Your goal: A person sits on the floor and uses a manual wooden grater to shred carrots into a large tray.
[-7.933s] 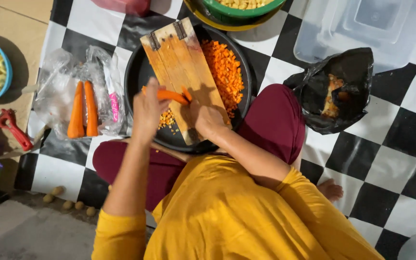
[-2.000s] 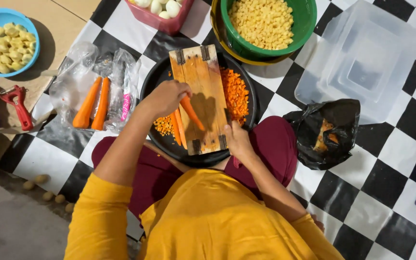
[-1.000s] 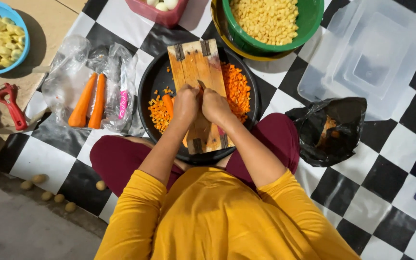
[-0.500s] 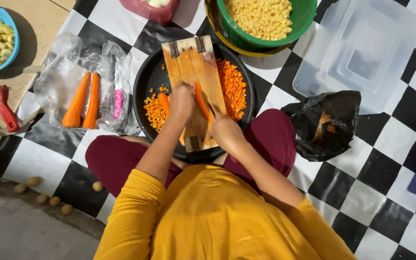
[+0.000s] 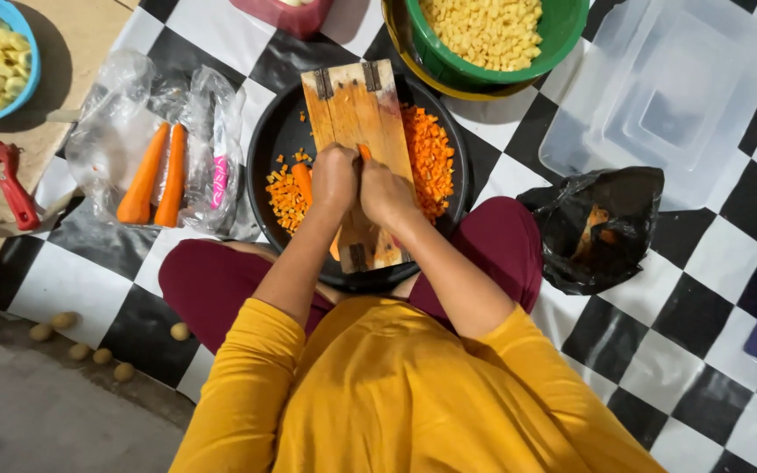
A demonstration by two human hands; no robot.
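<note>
Orange carrot dice [image 5: 429, 158]; black pan [image 5: 271, 140]; checkered floor [image 5: 650, 342]

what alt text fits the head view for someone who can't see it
Both hands, left hand and right hand, press a carrot piece onto a wooden board laid across a black pan of diced carrot. Two whole carrots lie on a plastic bag at left.

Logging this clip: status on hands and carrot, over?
Left hand and right hand together on wooden board, carrot piece between them. Diced carrot in black pan. Nothing obstructing.
</note>
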